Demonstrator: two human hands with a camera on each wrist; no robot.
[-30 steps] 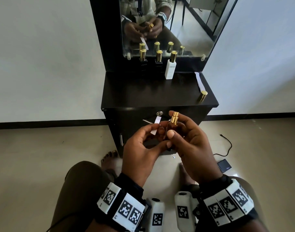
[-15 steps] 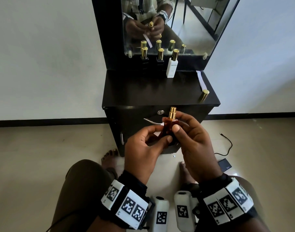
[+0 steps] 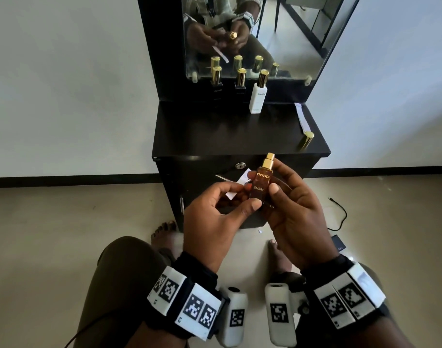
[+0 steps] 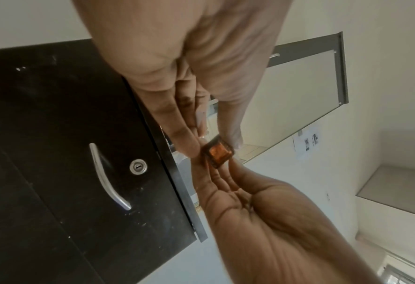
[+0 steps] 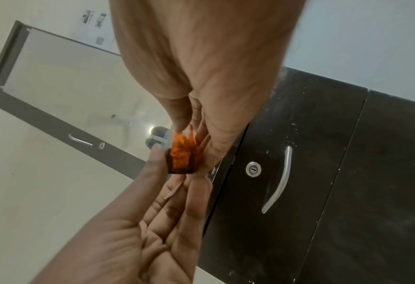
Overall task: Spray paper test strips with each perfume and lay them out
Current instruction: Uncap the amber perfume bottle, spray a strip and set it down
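An uncapped amber perfume bottle [image 3: 262,183] with a gold nozzle stands upright in front of the dresser, label toward me. My right hand [image 3: 277,188] grips it, thumb on the front and fingers behind. My left hand [image 3: 242,198] pinches a white paper strip [image 3: 243,180] just left of the bottle, and its thumb touches the bottle's lower edge. From the left wrist view the bottle's base [image 4: 217,152] shows between both hands. In the right wrist view the bottle [image 5: 182,155] sits above the strip [image 5: 175,190].
On the black dresser top [image 3: 227,131] two dark bottles [image 3: 216,80] [image 3: 240,80] and a white bottle [image 3: 258,97] stand under the mirror [image 3: 290,46]. More paper strips [image 3: 302,118] and a loose gold cap [image 3: 307,139] lie at the right. A cable [image 3: 340,214] runs across the floor.
The bottle has come up a little and turned upright, its label now facing me. The strip stays in my left hand beside it.
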